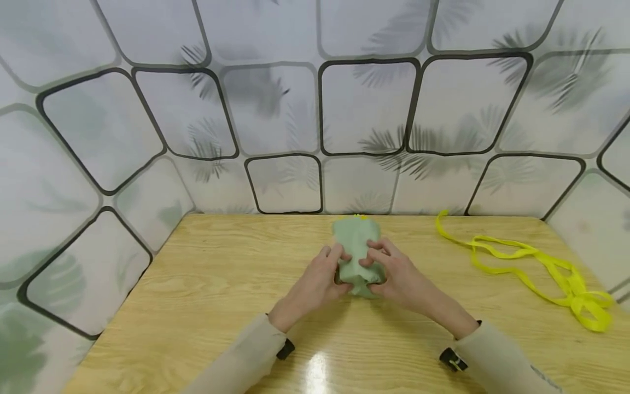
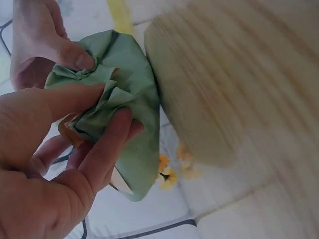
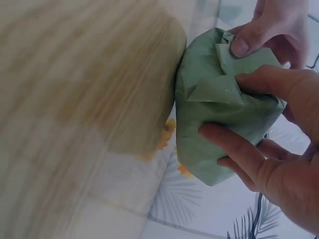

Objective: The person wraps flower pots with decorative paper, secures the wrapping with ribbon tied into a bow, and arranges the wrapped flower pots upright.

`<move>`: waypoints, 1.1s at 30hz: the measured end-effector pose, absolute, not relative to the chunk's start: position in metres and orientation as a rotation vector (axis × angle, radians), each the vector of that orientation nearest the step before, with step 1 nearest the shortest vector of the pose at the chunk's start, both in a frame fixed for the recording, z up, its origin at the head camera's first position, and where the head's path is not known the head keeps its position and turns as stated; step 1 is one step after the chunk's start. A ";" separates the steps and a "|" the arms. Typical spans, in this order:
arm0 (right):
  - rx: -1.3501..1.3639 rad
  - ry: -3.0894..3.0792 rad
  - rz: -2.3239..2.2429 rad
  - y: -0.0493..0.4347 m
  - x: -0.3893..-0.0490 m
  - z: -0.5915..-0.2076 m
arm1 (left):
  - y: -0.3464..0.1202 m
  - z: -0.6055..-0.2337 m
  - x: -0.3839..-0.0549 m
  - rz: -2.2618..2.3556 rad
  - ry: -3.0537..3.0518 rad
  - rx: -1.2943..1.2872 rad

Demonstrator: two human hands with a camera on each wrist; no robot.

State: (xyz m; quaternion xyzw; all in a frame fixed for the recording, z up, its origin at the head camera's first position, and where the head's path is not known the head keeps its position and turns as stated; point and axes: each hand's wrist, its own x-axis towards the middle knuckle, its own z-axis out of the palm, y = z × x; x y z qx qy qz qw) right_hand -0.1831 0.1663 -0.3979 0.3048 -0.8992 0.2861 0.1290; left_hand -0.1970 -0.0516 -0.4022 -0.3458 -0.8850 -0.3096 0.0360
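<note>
A package wrapped in green paper (image 1: 355,243) lies on the table between both hands, its near end creased and folded. My left hand (image 1: 317,279) grips its left side, thumb and fingers on the paper. In the left wrist view that hand (image 2: 55,174) pinches a crumpled fold, and a brown-orange edge (image 2: 70,132) shows under the paper. On the opposite side my right hand (image 1: 401,276) grips the package. The right wrist view shows its thumb (image 3: 269,79) on a folded flap (image 3: 217,89) and its fingers along the side. What is inside is mostly hidden.
Long yellow ribbon (image 1: 526,251) lies loosely on the right of the wooden table (image 1: 221,273), bunched at one end. Small yellow flowers (image 2: 168,177) show just beyond the package. A patterned cloth wall (image 1: 275,109) stands behind the table and at its sides.
</note>
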 end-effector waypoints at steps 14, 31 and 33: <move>0.916 -2.521 0.956 0.175 -0.170 -0.401 | -0.056 -0.391 -0.179 -0.231 -2.545 -1.069; 0.816 -2.586 1.085 0.177 -0.169 -0.407 | -0.043 -0.392 -0.172 -0.223 -2.367 -1.128; 0.819 -2.588 1.077 0.177 -0.170 -0.406 | -0.042 -0.390 -0.173 -0.208 -2.366 -1.154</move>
